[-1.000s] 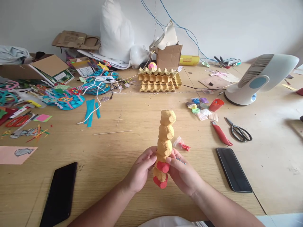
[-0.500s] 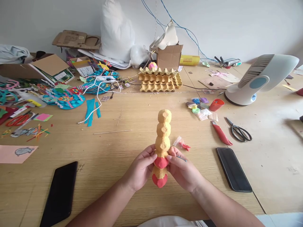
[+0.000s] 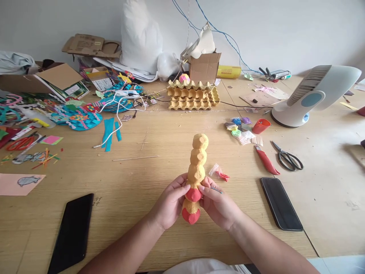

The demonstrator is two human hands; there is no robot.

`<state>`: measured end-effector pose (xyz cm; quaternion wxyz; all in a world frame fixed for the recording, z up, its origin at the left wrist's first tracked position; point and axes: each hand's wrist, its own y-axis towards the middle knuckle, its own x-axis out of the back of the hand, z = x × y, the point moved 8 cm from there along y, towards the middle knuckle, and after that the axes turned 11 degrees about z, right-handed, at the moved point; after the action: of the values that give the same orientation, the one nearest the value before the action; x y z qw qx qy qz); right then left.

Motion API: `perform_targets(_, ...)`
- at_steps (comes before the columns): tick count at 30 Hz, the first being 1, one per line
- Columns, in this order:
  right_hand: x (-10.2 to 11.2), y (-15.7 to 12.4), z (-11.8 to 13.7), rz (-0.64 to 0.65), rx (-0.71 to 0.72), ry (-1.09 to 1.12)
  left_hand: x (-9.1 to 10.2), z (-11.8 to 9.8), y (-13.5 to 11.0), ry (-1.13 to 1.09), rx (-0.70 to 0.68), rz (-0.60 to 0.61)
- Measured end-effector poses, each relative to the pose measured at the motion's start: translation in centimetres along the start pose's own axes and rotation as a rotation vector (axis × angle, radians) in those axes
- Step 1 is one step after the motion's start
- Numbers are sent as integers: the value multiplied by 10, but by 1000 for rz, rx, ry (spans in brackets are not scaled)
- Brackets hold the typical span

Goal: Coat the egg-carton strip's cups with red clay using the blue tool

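Between my hands is a strip of egg carton cups (image 3: 197, 160), yellow, with red clay over the two cups nearest me. My left hand (image 3: 171, 199) grips its left side, thumb beside the upper red cup. On the right side, my right hand (image 3: 218, 203) grips it too, thumb at the same red cup. A thin blue-tipped stick (image 3: 216, 190) pokes out by my right fingers; how it is held is partly hidden. Just beyond my right hand lies a small clear bag with red clay (image 3: 222, 176) on the table.
Phones (image 3: 72, 228) lie at both sides. On the right are scissors (image 3: 288, 156), a red-handled knife (image 3: 267, 160), clay packets, a red cup (image 3: 261, 126) and a white fan (image 3: 313, 95). Egg cartons (image 3: 191, 99) and a cardboard box (image 3: 204, 68) stand behind. Paper crafts crowd the left.
The strip has tilted slightly, its far end shifting right and its near end left. Both hands keep hold of it.
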<state>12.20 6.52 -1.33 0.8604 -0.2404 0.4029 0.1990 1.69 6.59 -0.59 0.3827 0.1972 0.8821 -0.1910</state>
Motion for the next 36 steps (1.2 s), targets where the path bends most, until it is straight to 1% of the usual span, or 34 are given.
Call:
perform_targets(4, -2, 2, 3, 31, 11, 56, -7, -4, 0, -13, -8, 83)
perform_targets(8, -3, 1, 3, 23, -5, 83, -7, -7, 0, 49, -21, 112)
perform_targets(10, -4, 0, 4, 20, -4, 89, -5, -7, 1, 44, -31, 89)
perform_targets(14, -8, -2, 8, 14, 23, 73, 5, -6, 0, 5, -36, -31)
perform_targets(16, -8, -3, 10, -5, 45, 54, 8, -5, 0, 5, -41, -64)
perform_targets(20, -7, -2, 12, -25, 79, 46, 5, -6, 0, 36, -71, -16)
perform_targets(25, -10, -4, 12, 8, 71, 21, 13, -6, 0, 103, -74, -90)
perform_targets(29, -11, -6, 15, -8, 87, -98, 11, -9, -2, 124, -75, -95)
perform_targets(33, -10, -8, 20, -41, 135, -214, 10, -12, -4, 144, -78, -75)
perform_targets(36, -11, -8, 22, -22, 144, -241, 5, -13, -5, 133, -66, -18)
